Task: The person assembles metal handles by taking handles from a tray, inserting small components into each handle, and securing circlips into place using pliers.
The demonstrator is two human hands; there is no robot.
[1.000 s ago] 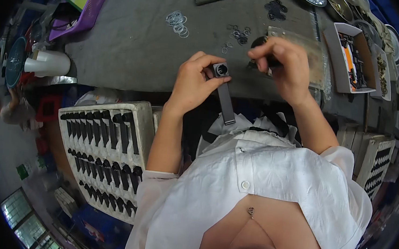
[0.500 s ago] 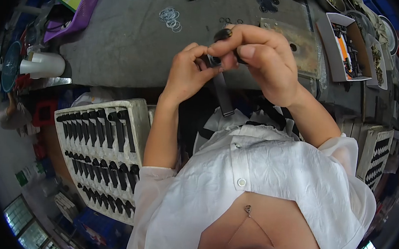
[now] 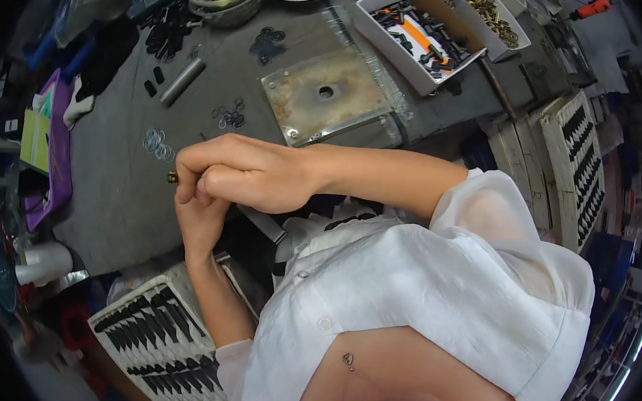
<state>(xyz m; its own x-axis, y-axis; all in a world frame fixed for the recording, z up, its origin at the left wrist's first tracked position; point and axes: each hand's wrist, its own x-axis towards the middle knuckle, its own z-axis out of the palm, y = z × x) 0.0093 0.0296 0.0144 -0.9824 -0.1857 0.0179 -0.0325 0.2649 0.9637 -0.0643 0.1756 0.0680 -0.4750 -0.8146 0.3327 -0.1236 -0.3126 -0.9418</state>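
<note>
My left hand (image 3: 204, 225) is closed around a flat dark metal bar (image 3: 263, 223), whose squared end sticks out toward my body. My right hand (image 3: 259, 173) lies over it, curled into a fist that hides most of the left fingers. From the far side of the right fingers pokes the dark, yellow-marked end of a small hand tool (image 3: 173, 177); the rest of it is covered. Where the tool meets the bar is hidden. Just beyond the hands lie thin silver rings (image 3: 158, 145) and dark rings (image 3: 230, 113).
A stained metal plate (image 3: 325, 99) with a hole lies ahead. Beyond it stands a white box (image 3: 421, 73) of black parts. A metal rod (image 3: 183, 83) and purple basket (image 3: 59, 157) are leftward. Foam trays (image 3: 152, 338) of black parts stand at both sides.
My view has swung to the right, so the bench contents appear shifted left. My right hand has turned over and now covers the left hand; the tool's end points left.
</note>
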